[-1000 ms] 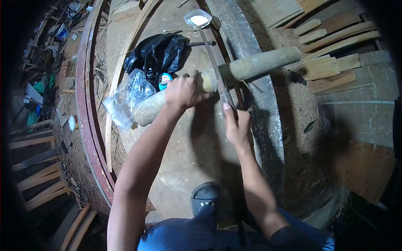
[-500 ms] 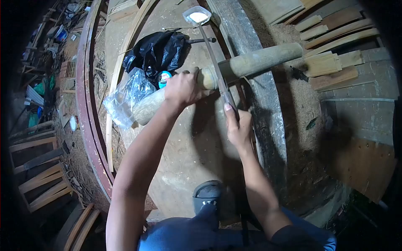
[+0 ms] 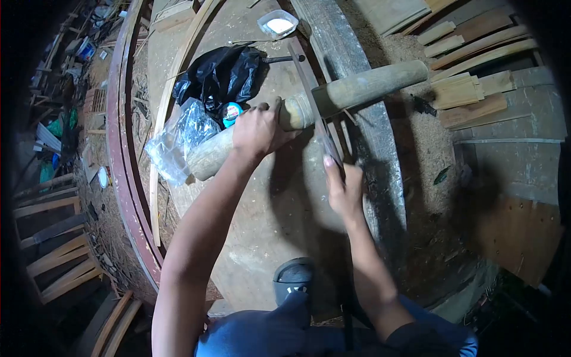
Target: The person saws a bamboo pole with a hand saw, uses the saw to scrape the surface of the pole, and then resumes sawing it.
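A thick bamboo-like pole lies slantwise across the board, its right part over a grey plank. My left hand is wrapped over the pole left of its middle. A long saw-like blade crosses the pole just right of that hand. My right hand is closed round the near end of the blade tool. Its handle is mostly hidden by the fingers. Beside my left hand are a blue-lidded round container, a black plastic bag and a clear plastic bag.
A clear tub with white contents stands at the board's far end. The grey plank runs along the right side. Curved reddish timber borders the left. Wood pieces lie at the right, and my shoe is below.
My right hand has moved slightly toward me, drawing the blade back, so its far tip now stands clear of the tub. My left hand stays on the pole.
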A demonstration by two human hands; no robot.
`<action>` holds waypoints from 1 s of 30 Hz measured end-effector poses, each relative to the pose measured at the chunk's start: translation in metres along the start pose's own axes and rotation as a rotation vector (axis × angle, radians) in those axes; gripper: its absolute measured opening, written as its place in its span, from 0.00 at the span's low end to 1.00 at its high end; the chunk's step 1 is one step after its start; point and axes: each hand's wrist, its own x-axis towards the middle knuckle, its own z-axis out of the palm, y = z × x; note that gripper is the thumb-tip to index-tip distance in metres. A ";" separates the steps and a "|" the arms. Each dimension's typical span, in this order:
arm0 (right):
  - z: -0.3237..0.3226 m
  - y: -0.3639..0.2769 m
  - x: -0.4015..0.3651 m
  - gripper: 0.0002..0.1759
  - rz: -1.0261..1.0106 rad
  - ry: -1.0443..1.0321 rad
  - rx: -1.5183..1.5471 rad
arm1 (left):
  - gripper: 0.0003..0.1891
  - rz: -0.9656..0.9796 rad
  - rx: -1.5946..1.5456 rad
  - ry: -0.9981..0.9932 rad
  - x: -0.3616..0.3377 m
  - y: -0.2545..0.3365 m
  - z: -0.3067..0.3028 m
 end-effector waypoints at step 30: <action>-0.045 -0.003 -0.058 0.32 0.171 -0.060 0.223 | 0.40 -0.014 -0.009 0.046 -0.003 0.006 0.013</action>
